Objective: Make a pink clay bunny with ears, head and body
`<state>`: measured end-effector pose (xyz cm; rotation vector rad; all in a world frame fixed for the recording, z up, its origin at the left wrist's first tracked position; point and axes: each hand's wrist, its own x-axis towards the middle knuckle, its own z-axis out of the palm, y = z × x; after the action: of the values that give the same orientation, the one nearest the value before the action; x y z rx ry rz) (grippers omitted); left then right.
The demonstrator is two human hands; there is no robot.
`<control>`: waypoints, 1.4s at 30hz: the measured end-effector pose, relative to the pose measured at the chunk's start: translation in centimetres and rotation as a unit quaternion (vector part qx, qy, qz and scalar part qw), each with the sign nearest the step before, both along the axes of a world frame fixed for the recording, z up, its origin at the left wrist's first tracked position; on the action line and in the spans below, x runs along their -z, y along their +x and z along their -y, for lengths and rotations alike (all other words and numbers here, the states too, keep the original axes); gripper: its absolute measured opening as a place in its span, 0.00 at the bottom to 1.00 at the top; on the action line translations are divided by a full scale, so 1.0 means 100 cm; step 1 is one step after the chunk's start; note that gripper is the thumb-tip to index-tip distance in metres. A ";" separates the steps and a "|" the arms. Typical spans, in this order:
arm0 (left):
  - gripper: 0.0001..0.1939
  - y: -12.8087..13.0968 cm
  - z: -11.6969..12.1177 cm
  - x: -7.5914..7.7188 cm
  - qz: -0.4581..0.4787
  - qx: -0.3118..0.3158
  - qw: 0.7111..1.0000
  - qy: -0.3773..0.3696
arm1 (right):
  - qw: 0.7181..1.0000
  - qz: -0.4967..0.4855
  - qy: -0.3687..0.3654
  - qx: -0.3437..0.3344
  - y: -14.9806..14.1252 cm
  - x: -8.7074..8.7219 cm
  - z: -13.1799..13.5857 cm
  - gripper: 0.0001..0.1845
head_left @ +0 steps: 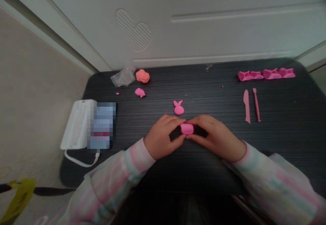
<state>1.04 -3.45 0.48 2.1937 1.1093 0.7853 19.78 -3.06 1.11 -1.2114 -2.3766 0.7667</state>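
Note:
Between both hands is a short, rounded block of pink modelling clay (187, 129). My left hand (164, 135) pinches its left side with thumb and fingers. From the right, my right hand (216, 136) closes thumb and fingertips on the same piece. Just beyond the fingers, a small pink clay rabbit head (179, 110) with two ears lies flat on the dark table (158, 174). Farther left are an irregular pink clay lump (140, 92) and a larger orange clay lump (143, 76).
A crumpled clear plastic bag (124, 76) lies at the back left. Nearer, a white power bank (78, 124) with a cable touches a phone (103, 125). On the right are a pink plastic knife (247, 106), a thin pink modelling tool (257, 105) and pink moulded trays (266, 74).

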 end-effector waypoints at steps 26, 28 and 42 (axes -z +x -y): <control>0.05 0.028 0.008 -0.005 0.440 -0.255 0.807 -0.301 | 0.853 -0.407 -0.167 0.281 -0.040 -0.001 0.010 0.06; 0.05 0.030 0.006 -0.001 0.471 -0.274 0.785 -0.294 | 0.846 -0.419 -0.162 0.287 -0.044 0.001 0.009 0.06; 0.07 0.014 -0.001 -0.007 0.439 -0.207 0.828 -0.280 | 0.970 -0.200 0.021 0.134 -0.015 -0.001 0.001 0.12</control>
<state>2.43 -3.38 1.19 0.9009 1.1040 1.2686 18.25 -3.13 1.21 -1.1965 -1.8518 0.7806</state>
